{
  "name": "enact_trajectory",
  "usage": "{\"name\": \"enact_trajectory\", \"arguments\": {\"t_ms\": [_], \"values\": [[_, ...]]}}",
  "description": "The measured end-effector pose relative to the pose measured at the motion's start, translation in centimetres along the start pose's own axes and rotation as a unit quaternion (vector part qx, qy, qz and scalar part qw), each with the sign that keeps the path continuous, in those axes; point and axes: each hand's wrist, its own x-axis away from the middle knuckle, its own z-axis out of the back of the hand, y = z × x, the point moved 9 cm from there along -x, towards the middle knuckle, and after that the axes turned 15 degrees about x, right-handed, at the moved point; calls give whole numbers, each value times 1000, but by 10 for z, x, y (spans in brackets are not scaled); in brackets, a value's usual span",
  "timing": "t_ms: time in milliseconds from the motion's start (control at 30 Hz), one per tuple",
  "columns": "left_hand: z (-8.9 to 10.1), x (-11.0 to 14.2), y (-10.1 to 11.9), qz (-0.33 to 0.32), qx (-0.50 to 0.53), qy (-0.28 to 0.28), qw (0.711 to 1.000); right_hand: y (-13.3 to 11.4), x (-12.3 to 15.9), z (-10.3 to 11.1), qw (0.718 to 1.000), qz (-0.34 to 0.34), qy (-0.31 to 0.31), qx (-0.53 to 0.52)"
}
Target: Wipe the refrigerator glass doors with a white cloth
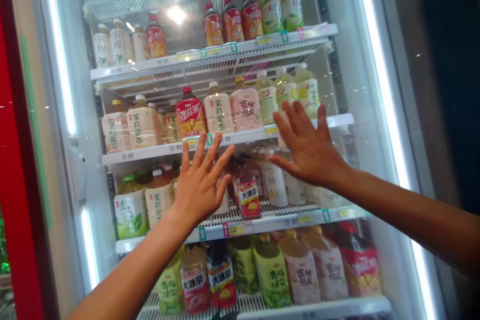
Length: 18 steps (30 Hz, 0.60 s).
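Both hands reach up in front of a tall drinks fridge with several shelves of bottled tea. My left hand has its fingers spread and holds nothing, in front of the third shelf. Just right of it stands a dark bottle with a red and yellow label. My right hand is also spread and bare, before the right end of the middle shelf edge. Behind its fingertips are pale green bottles, partly hidden. Whether either hand touches glass, I cannot tell.
Red-capped tea bottles line the upper shelf. Larger bottles, such as a green-labelled one, fill the lowest shelf. Bright light strips run down both sides of the fridge. A red panel stands at the far left.
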Motion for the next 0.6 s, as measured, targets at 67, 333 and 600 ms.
{"name": "enact_trajectory", "arguments": {"t_ms": [67,333,600], "values": [[7,16,-13,13,-5,-5,1000,-9,-16,2,999,-47,14,10],[43,95,-58,66,-14,-5,998,-145,-43,15,987,162,24,-9],[58,176,-75,126,10,-2,992,-252,-10,18,954,298,38,-21]]}}
